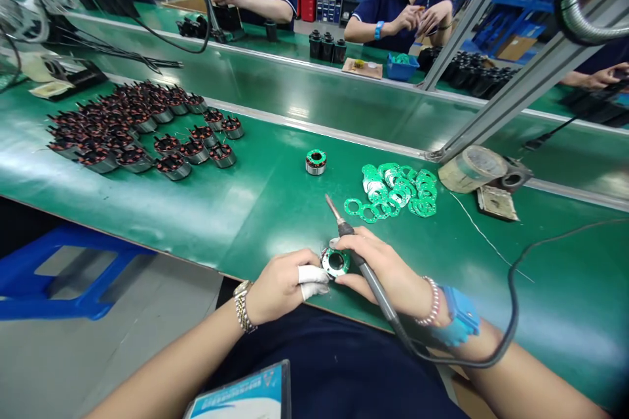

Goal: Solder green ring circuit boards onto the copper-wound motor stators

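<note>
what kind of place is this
Probably a motor or electronics factory assembly line: copper-wound motor stators sit in rows on a green conveyor belt, the right hand holds a soldering iron, and co-workers in matching navy polo shirts sit along the line.

Left hand [280, 288] and right hand [378, 268] close together

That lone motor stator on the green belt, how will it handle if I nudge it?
The stator probably feels heavy for its size, since its body looks like solid metal. Standing on its end, it should slide when nudged, but it would likely roll if laid over. The thin green ring on top may bend easily.
</note>
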`<state>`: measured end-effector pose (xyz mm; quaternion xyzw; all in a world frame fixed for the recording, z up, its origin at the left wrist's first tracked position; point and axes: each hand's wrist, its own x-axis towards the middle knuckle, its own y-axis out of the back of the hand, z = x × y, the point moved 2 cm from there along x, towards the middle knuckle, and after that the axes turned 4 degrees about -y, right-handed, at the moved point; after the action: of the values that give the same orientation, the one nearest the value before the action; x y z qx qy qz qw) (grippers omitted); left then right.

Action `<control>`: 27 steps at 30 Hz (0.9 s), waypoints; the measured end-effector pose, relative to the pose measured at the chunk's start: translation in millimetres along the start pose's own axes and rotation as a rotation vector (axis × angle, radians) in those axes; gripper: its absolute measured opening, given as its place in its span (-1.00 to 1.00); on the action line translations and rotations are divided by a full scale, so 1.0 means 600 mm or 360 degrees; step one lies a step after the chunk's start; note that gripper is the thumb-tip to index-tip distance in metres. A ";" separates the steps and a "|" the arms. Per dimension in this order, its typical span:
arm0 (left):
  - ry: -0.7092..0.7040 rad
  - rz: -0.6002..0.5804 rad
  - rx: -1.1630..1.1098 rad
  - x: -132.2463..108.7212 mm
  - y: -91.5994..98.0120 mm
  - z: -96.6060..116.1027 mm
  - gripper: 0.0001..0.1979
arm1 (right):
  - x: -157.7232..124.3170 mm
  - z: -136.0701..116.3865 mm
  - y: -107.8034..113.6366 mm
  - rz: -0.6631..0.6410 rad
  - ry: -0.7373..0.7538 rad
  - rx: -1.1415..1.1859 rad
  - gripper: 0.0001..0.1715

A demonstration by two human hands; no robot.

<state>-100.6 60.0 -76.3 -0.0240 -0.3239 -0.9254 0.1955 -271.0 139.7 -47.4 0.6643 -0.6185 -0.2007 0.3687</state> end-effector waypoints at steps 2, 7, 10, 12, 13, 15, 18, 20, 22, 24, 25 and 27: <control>0.0197 0.0093 -0.0291 0.009 -0.003 0.000 -0.89 | -0.011 -0.006 -0.009 0.0118 -0.0075 -0.0072 -0.54; 0.0751 0.0185 -0.1090 0.021 -0.007 -0.002 -0.85 | -0.020 -0.020 -0.019 0.0314 -0.0147 -0.0162 -0.65; 0.0809 0.0192 -0.1191 0.023 -0.006 -0.001 -0.81 | -0.004 -0.023 -0.013 0.0372 -0.0085 -0.0054 -0.80; 0.0818 0.0219 -0.1199 0.023 -0.005 -0.001 -0.80 | 0.008 -0.022 -0.011 0.0346 -0.0007 0.0015 -0.79; 0.0821 0.0224 -0.1197 0.023 -0.006 -0.001 -0.79 | 0.013 -0.020 -0.011 0.0325 0.0031 0.0030 -0.79; 0.0828 0.0213 -0.1195 0.023 -0.007 -0.001 -0.79 | 0.020 -0.017 -0.012 0.0286 0.0120 0.0004 -0.81; 0.0812 0.0244 -0.1213 0.021 -0.010 -0.002 -0.78 | 0.022 -0.015 -0.012 0.0241 0.0324 -0.0147 -0.80; 0.0766 0.0299 -0.1224 0.020 -0.011 -0.002 -0.78 | 0.022 -0.017 -0.009 0.0207 0.0459 -0.0255 -0.78; 0.0708 0.0339 -0.1214 0.019 -0.012 -0.002 -0.80 | 0.022 -0.020 -0.005 0.0184 0.0540 -0.0346 -0.77; 0.0677 0.0348 -0.1196 0.019 -0.012 -0.002 -0.82 | 0.022 -0.023 -0.001 0.0187 0.0569 -0.0420 -0.75; 0.0675 0.0342 -0.1193 0.019 -0.012 -0.003 -0.83 | 0.023 -0.024 -0.001 0.0192 0.0573 -0.0443 -0.74; 0.0691 0.0327 -0.1201 0.018 -0.013 -0.004 -0.83 | 0.022 -0.025 -0.003 0.0213 0.0564 -0.0440 -0.75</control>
<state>-113.5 60.3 -80.6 0.0692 0.0891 -0.9381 0.3275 -256.9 130.6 -36.6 0.5897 -0.5535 -0.1387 0.5715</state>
